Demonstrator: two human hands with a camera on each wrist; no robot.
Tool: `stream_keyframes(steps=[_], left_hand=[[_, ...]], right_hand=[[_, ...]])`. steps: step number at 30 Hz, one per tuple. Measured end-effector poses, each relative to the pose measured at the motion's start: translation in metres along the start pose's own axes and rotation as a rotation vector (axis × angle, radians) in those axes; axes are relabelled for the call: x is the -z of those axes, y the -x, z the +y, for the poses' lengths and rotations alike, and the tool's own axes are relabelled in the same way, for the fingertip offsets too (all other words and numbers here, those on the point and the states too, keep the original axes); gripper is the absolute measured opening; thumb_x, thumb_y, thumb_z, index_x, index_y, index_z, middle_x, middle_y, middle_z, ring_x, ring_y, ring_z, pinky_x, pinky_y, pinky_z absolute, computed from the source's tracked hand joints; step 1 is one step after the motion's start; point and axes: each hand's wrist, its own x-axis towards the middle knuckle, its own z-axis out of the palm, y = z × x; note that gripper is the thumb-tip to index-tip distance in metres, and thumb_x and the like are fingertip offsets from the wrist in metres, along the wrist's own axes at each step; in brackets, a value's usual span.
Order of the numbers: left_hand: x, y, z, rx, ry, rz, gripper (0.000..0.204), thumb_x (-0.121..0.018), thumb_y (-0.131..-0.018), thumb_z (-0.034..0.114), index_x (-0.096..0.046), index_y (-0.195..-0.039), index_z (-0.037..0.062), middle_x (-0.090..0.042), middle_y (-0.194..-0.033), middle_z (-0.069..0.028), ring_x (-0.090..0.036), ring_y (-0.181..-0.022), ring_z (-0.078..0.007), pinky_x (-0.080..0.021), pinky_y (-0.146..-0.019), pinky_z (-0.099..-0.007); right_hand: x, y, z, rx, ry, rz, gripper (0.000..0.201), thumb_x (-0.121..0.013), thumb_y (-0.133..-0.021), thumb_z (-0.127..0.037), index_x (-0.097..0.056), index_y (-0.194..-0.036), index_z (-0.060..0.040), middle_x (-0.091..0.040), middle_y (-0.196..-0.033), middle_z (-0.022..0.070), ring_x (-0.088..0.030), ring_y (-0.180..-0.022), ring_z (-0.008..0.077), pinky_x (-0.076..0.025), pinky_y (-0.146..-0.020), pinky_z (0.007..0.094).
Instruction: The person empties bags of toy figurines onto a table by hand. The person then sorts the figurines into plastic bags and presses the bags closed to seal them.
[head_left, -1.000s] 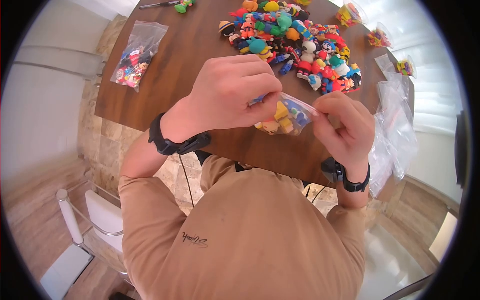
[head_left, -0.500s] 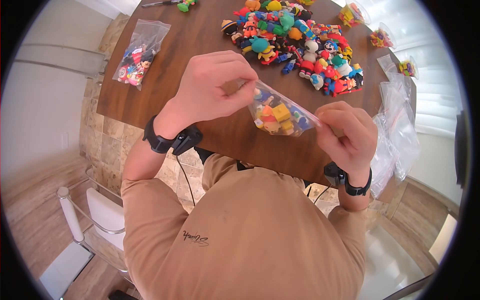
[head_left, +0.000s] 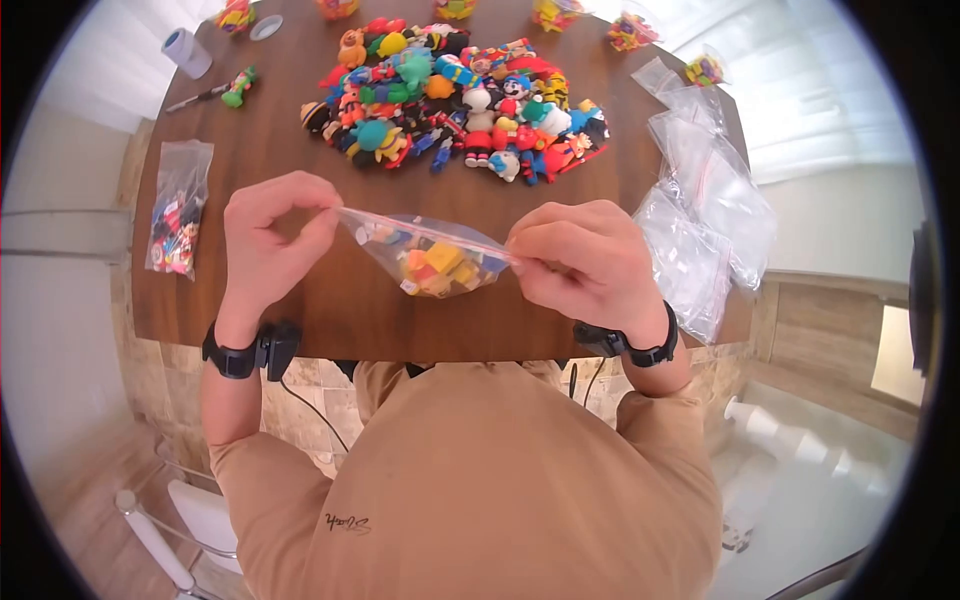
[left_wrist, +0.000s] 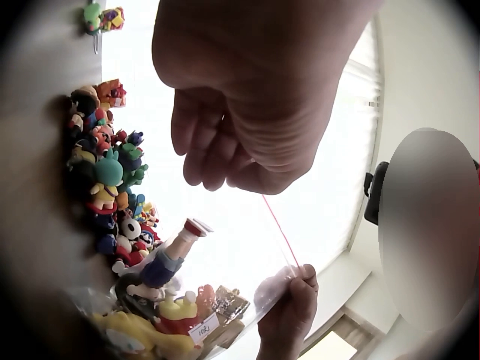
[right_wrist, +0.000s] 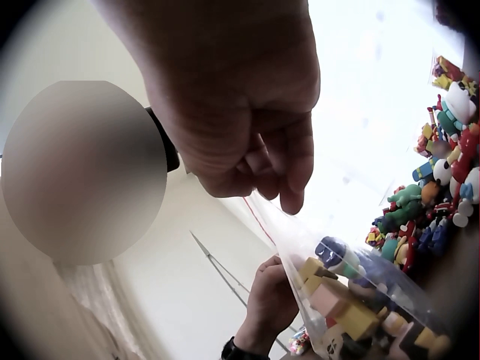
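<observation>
A clear zip bag (head_left: 440,262) with yellow, orange and blue figures inside is stretched between both hands above the table's near edge. My left hand (head_left: 278,240) pinches one top corner between thumb and fingers; my right hand (head_left: 585,265) pinches the opposite corner. The red seal line runs from hand to hand along the top. In the left wrist view the left hand (left_wrist: 247,105) is over the bag, whose figures (left_wrist: 169,315) show below. From the right wrist, the right hand (right_wrist: 240,112) holds the corner above yellow and pink blocks (right_wrist: 341,304).
A large pile of toy figures (head_left: 478,100) covers the table's middle. At left lies a filled bag (head_left: 180,215), with a green figure (head_left: 239,87), a pen and a white roll (head_left: 187,53) beyond. Empty bags (head_left: 700,200) lie at right; several small tubs line the far edge.
Both hands have moved left in the head view, and the left hand has drawn farther from the right, with the bag spread wider between them. The view has also shifted, showing more tubs.
</observation>
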Motion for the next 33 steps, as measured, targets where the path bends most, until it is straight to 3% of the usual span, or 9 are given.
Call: stream_keyframes(steps=[6, 9, 17, 20, 22, 25, 27, 29, 33], left_hand=[[0.001, -0.001, 0.001, 0.023, 0.007, 0.008, 0.007, -0.066, -0.074, -0.004, -0.065, -0.081, -0.0013, -0.069, -0.077, -0.0076, -0.067, -0.072, -0.0171, -0.051, -0.071, -0.0259], [0.005, 0.000, 0.003, 0.030, -0.006, -0.073, 0.011, -0.059, -0.079, -0.009, -0.066, -0.086, -0.0042, -0.070, -0.086, -0.0109, -0.066, -0.083, -0.0181, -0.051, -0.076, -0.0279], [-0.007, 0.003, -0.007, 0.097, 0.325, 0.002, 0.014, -0.062, -0.082, -0.009, -0.068, -0.092, -0.0033, -0.070, -0.091, -0.0140, -0.067, -0.087, -0.0238, -0.053, -0.080, -0.0338], [-0.022, 0.004, -0.023, 0.072, 0.519, -0.013, 0.019, -0.070, -0.083, 0.000, -0.068, -0.101, -0.0015, -0.068, -0.103, -0.0146, -0.066, -0.102, -0.0249, -0.052, -0.088, -0.0346], [-0.036, 0.001, -0.023, 0.042, 0.635, -0.003, 0.028, -0.074, -0.081, 0.004, -0.066, -0.108, -0.0011, -0.068, -0.109, -0.0149, -0.065, -0.107, -0.0249, -0.051, -0.092, -0.0342], [-0.068, 0.000, -0.005, 0.218, 0.783, 0.046, 0.057, -0.082, -0.076, 0.013, -0.059, -0.125, -0.0012, -0.063, -0.124, -0.0148, -0.061, -0.115, -0.0227, -0.049, -0.098, -0.0333], [-0.082, 0.002, -0.004, 0.351, 0.721, -0.144, 0.076, -0.087, -0.071, 0.016, -0.051, -0.134, -0.0026, -0.060, -0.131, -0.0142, -0.061, -0.116, -0.0201, -0.048, -0.100, -0.0333], [-0.094, 0.003, -0.001, 0.338, 0.724, -0.125, 0.062, -0.084, -0.074, 0.011, -0.056, -0.128, -0.0029, -0.063, -0.126, -0.0131, -0.062, -0.112, -0.0184, -0.050, -0.098, -0.0328], [-0.113, -0.001, 0.004, 0.302, 0.650, -0.033, 0.030, -0.073, -0.083, 0.002, -0.064, -0.112, -0.0028, -0.068, -0.110, -0.0099, -0.066, -0.099, -0.0151, -0.052, -0.086, -0.0275]], right_hand=[[0.005, 0.002, 0.003, 0.037, -0.009, -0.010, 0.018, -0.072, -0.071, 0.005, -0.065, -0.086, -0.0037, -0.068, -0.080, 0.0080, -0.059, -0.054, 0.0201, -0.045, -0.047, 0.0295], [0.004, 0.003, 0.007, 0.006, -0.084, -0.013, 0.016, -0.072, -0.074, 0.004, -0.065, -0.087, -0.0035, -0.067, -0.081, 0.0074, -0.058, -0.053, 0.0203, -0.044, -0.048, 0.0301], [0.004, 0.011, 0.015, -0.062, -0.198, 0.037, 0.012, -0.068, -0.081, 0.004, -0.063, -0.091, -0.0019, -0.065, -0.085, 0.0078, -0.057, -0.054, 0.0207, -0.044, -0.050, 0.0320], [0.001, 0.016, 0.019, -0.107, -0.251, 0.020, 0.011, -0.066, -0.084, 0.005, -0.063, -0.093, -0.0003, -0.066, -0.091, 0.0111, -0.063, -0.065, 0.0224, -0.048, -0.056, 0.0323], [-0.006, 0.017, 0.023, -0.142, -0.365, 0.106, 0.011, -0.060, -0.090, 0.006, -0.061, -0.100, 0.0006, -0.066, -0.104, 0.0134, -0.067, -0.087, 0.0222, -0.052, -0.073, 0.0319], [-0.026, 0.024, 0.033, -0.187, -0.592, 0.223, 0.013, -0.056, -0.094, 0.005, -0.059, -0.106, 0.0005, -0.063, -0.116, 0.0139, -0.062, -0.108, 0.0201, -0.050, -0.091, 0.0325], [-0.037, 0.030, 0.036, -0.266, -0.704, 0.235, 0.017, -0.051, -0.097, 0.004, -0.057, -0.112, -0.0015, -0.061, -0.122, 0.0137, -0.058, -0.116, 0.0188, -0.047, -0.097, 0.0328], [-0.039, 0.032, 0.036, -0.470, -0.846, 0.225, 0.022, -0.054, -0.099, -0.006, -0.054, -0.121, -0.0033, -0.060, -0.122, 0.0132, -0.059, -0.115, 0.0204, -0.047, -0.096, 0.0339], [-0.050, 0.038, 0.044, -0.373, -0.482, 0.142, 0.037, -0.060, -0.098, -0.019, -0.049, -0.130, -0.0047, -0.060, -0.122, 0.0115, -0.060, -0.112, 0.0214, -0.048, -0.095, 0.0348]])
